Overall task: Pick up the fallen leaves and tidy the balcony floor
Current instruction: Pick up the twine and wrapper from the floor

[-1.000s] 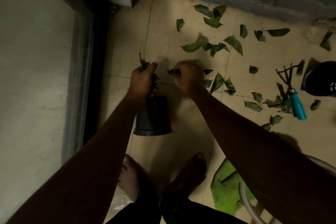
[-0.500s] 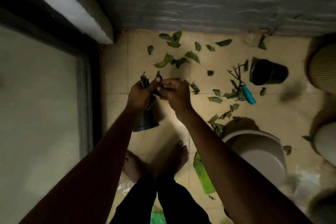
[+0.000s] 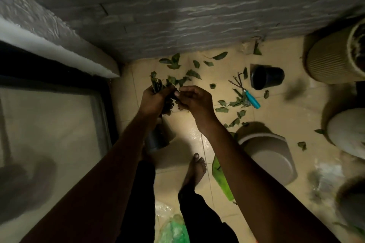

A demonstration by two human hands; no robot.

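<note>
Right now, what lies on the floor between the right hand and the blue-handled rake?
In the head view, only a few fallen leaves lie between the right hand and the blue-handled rake.

Single head-worn view, steeply downward over the balcony floor (image 3: 197, 138).

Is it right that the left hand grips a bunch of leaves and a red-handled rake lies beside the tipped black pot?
No: the handle of the rake is blue, not red, as the head view shows. The left hand does grip leaves, and the rake lies beside the tipped pot.
</note>
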